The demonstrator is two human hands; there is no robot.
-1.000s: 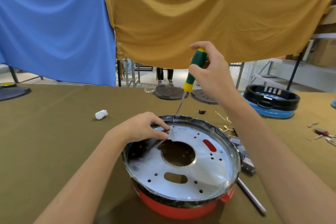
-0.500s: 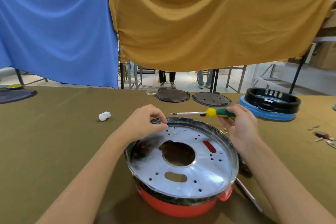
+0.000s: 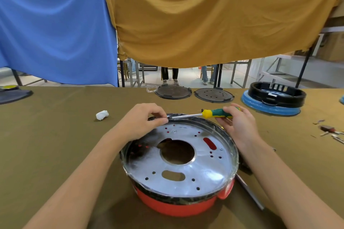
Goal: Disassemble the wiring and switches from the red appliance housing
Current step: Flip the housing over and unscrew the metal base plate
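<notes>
Screwdriver [image 3: 214,114] now level; right hand [image 3: 237,124] grips handle, left hand [image 3: 143,121] pinches tip.

Looks like a workshop: long cloth-covered worktop [image 3: 55,135] strewn with dismantled appliance bases [image 3: 273,96] at two o'clock, loose metal parts [image 3: 330,132] at three, steel racking [image 3: 275,72] behind.

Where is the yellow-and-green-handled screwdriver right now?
Yellow-and-green-handled screwdriver: held level over the red appliance housing's far rim, right hand on the handle, left hand at its tip.
</notes>
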